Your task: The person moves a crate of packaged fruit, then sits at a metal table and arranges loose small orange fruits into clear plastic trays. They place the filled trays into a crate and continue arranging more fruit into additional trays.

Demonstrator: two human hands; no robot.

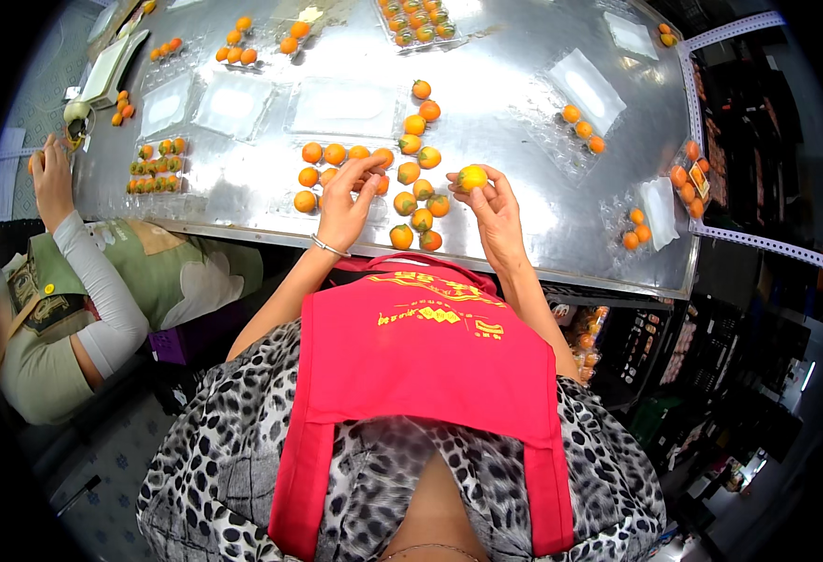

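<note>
Between the thumb and fingers of my right hand [499, 211] is a yellow-orange persimmon [472, 178], raised over the steel table. My left hand [347, 204] reaches over a clear plastic tray [281, 190] at the table's front edge. Rows of orange persimmons [312, 152] sit in that tray, some hidden under the hand. Its thumb and fingertips are at a persimmon [383, 185] on the tray's right side; whether they grip it is unclear. Loose persimmons [409, 173] with green calyxes lie in an uneven column between my hands.
Beyond the tray is its lid [345, 105]. Filled trays stand at the left [156, 166] and back [418, 21]. Partly filled trays [583, 130] lie to the right. A co-worker's hand [52, 179] is at the far left, near a scale [106, 70]. A perforated metal post [696, 126] borders the right edge.
</note>
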